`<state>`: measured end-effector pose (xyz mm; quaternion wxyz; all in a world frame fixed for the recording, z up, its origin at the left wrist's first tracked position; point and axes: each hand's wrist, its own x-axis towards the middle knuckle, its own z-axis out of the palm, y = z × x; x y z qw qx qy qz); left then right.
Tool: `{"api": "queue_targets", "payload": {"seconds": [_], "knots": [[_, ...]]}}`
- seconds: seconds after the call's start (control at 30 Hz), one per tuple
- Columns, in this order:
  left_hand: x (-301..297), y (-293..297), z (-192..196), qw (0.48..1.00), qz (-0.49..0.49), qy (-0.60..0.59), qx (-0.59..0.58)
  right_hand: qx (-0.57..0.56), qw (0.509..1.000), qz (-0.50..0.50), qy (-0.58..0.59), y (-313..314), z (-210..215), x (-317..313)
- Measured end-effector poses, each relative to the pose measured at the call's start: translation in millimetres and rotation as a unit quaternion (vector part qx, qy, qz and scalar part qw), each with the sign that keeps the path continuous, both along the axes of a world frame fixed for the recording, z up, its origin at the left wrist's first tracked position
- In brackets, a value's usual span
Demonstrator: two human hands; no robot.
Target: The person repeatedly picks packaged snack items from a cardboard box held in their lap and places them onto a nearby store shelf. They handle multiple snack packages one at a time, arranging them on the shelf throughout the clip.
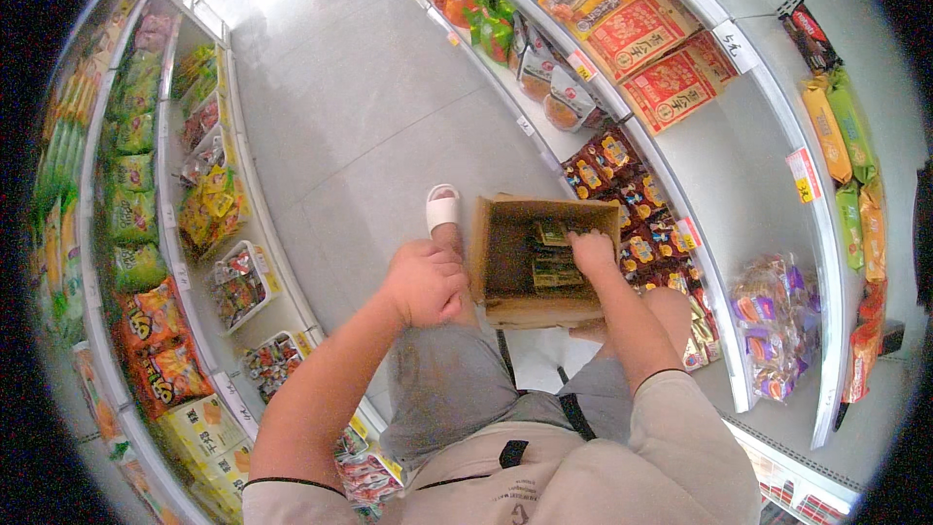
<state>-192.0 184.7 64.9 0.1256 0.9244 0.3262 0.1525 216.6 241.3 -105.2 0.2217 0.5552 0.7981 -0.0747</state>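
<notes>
While the right hand [591, 251] reaches into the open box [505, 272] near the right shelf [680, 151], fingers curled over green packets [556, 267] with grip unclear, the left hand [425, 282] rests loosely fisted and empty on the knee, several packets remaining boxed.

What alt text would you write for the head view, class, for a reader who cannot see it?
Seen from above in a shop aisle, a person's right hand reaches into an open cardboard box of small dark packets, while the left hand rests closed on the knee. Snack shelves line both sides.
</notes>
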Motion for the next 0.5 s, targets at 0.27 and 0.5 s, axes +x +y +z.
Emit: {"api": "queue_targets", "payload": {"seconds": [0.27,0.5], "knots": [[0.9,5.1,-1.7,0.997,-0.005,-0.044,-0.06,-0.148,0.98,-0.131,0.011,31.7,-60.4,-6.2],[4.6,10.1,-3.3,0.994,-0.025,-0.038,-0.098,-0.096,0.987,-0.12,0.043,54.7,-86.3,-11.9]]}}
